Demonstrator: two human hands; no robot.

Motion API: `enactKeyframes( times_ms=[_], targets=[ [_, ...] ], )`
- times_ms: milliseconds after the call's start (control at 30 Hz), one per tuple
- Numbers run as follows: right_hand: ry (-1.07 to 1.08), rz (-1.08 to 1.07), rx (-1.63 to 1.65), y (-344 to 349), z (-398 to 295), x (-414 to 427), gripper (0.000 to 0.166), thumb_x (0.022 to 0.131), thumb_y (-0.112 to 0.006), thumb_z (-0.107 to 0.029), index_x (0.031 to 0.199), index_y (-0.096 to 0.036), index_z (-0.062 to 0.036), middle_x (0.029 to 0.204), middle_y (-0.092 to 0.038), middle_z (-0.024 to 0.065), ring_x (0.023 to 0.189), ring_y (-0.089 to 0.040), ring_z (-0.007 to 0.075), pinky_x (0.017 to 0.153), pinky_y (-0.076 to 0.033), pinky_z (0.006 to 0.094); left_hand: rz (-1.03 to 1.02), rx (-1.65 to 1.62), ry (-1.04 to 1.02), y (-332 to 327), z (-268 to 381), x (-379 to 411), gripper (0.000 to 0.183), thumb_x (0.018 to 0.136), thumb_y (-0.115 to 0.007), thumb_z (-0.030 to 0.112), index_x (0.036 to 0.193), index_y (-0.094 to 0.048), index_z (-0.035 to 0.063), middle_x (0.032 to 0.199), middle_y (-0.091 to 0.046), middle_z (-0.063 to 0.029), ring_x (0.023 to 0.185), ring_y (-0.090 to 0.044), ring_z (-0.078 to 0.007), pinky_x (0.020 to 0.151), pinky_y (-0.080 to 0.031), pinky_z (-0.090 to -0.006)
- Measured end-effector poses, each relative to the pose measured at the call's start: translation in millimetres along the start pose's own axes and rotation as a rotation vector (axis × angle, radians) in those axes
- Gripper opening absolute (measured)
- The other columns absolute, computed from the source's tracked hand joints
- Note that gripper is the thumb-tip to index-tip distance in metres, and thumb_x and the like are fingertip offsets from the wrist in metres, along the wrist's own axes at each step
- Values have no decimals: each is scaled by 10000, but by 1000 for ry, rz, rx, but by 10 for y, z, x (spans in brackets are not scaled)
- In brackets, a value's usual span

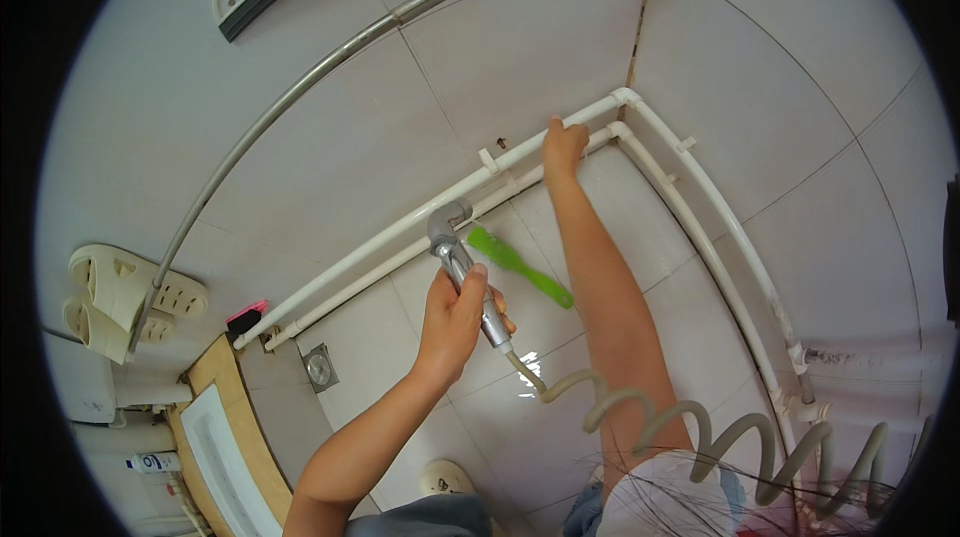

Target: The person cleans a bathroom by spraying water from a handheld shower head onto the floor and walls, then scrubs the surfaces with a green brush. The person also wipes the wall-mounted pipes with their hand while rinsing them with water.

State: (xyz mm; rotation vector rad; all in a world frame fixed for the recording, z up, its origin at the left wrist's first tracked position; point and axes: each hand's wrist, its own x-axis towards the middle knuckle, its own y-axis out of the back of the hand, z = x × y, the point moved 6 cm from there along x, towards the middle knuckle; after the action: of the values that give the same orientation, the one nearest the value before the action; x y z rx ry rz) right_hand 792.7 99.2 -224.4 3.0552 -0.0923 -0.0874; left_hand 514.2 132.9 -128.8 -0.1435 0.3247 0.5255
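My left hand (455,323) is wrapped around a chrome handheld sprayer (454,256). Its angled grey head is raised towards two white wall pipes, and a coiled beige hose (684,417) trails from its lower end to the right. Farther off, my right hand (564,148) grips the upper white pipe (420,211) close to the corner, fingers curled over it. Below that runs the lower white pipe (360,286). Between my forearms a green brush (525,268) lies on the tiled floor (480,364). Whether water leaves the sprayer is hard to make out.
A curved metal rail (259,133) crosses the wall above the pipes, with cream slippers (135,286) hung at its left end. A pink and black brush (247,317) rests by the ledge. At left are a floor drain (321,368), a squat toilet (225,454) and a bottle (154,463).
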Motion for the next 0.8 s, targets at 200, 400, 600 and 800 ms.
enactKeyframes(
  times_ms=[200,400,600,800],
  targets=[
    [97,1,-3,-167,-177,-577,690,879,-424,-62,1319,55,170,1293,-246,364,1196,-333,435,1012,-288,405,-17,72,-65,-166,283,119,285,907,-452,289,882,-373,16,686,-548,-112,479,-563,-195,437,-470,-292],
    [147,144,-4,237,-243,163,691,874,-430,-61,1322,45,165,1357,-147,376,1275,-227,433,1062,-237,406,-42,77,-110,-462,500,255,277,909,-440,286,890,-377,17,674,-549,-98,478,-560,-188,447,-462,-291],
    [-34,-45,200,-323,-192,-803,691,862,-411,-25,1330,68,143,1354,-132,365,1265,-230,445,1056,-238,413,-35,58,-103,-561,582,400,274,905,-444,281,880,-399,12,675,-556,-92,477,-559,-183,442,-450,-283],
    [-11,76,154,309,-333,261,702,861,-414,-17,1329,85,139,1359,-120,364,1277,-215,436,1063,-225,407,-25,48,-72,-618,628,335,273,903,-443,281,877,-411,11,666,-549,-83,482,-555,-178,441,-440,-280]
  ],
)
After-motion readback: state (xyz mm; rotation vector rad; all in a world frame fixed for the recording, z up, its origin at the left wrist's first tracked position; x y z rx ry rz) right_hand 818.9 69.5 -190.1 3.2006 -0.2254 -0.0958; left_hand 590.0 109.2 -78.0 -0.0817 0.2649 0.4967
